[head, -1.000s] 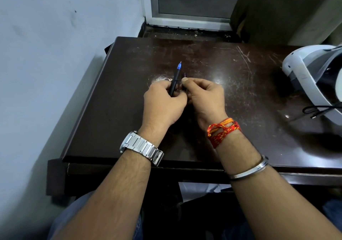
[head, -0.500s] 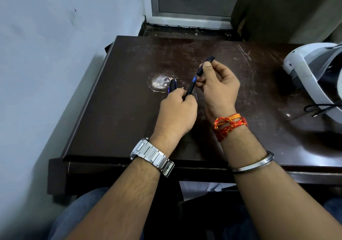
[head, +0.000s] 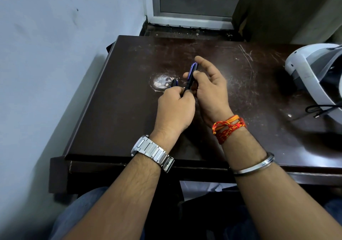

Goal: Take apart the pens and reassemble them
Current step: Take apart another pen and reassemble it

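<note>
My left hand (head: 174, 110) is closed over the lower end of a dark pen (head: 190, 78) that rises up and to the right from its fist. A second small dark piece with a blue edge (head: 174, 82) pokes out of the same fist on the left. My right hand (head: 209, 88) pinches the pen's upper part, a black and blue cap, between thumb and middle fingers, while the index finger is stretched out beside its top. Both hands hover over the middle of the dark brown table (head: 120, 101).
A worn pale round patch (head: 162, 81) marks the tabletop just left of the hands. A white and grey headset (head: 314, 77) with a black cable (head: 322, 110) lies at the right edge. A wall stands close on the left, a window frame behind the table.
One second ago both hands were pressed together around a pen with a blue tip up. Since then the right hand lifted away holding a black piece, and now grips the pen's upper part.
</note>
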Demonstrator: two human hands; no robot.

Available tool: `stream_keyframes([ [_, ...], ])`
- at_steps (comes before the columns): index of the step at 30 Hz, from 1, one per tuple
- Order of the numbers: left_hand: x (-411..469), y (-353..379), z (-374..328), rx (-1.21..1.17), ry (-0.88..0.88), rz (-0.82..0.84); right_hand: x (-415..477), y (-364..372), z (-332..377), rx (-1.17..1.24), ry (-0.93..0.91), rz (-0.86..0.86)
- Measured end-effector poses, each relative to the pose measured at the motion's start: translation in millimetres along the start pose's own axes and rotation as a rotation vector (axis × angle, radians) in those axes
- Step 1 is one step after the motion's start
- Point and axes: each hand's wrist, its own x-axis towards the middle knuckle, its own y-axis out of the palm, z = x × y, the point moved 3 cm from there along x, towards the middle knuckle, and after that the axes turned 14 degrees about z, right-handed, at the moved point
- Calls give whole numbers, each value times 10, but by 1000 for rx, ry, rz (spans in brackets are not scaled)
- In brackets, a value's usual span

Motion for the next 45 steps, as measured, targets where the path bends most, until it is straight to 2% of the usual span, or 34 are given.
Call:
stream_keyframes([
  [5,21,32,16,-188,-67,50,0,32,-33,76,52,61],
  [9,30,49,6,-360,-104,92,6,57,-62,57,18,64],
  [17,23,70,47,-379,-115,91,14,40,-85,-57,42,-8],
  [22,56,0,11,-469,-68,18,-51,165,-174,-148,21,81],
  [28,43,-68,38,-331,-65,-40,-89,96,-174,-321,74,-64],
  [37,-26,-146,-9,7,29,-121,-113,-56,-90,-501,168,-61],
  [41,-17,-200,-32,-6,-38,-144,-119,-255,62,-786,133,-189],
  [45,-55,-277,-83,4,-54,-244,-124,-414,112,-999,249,-184],
])
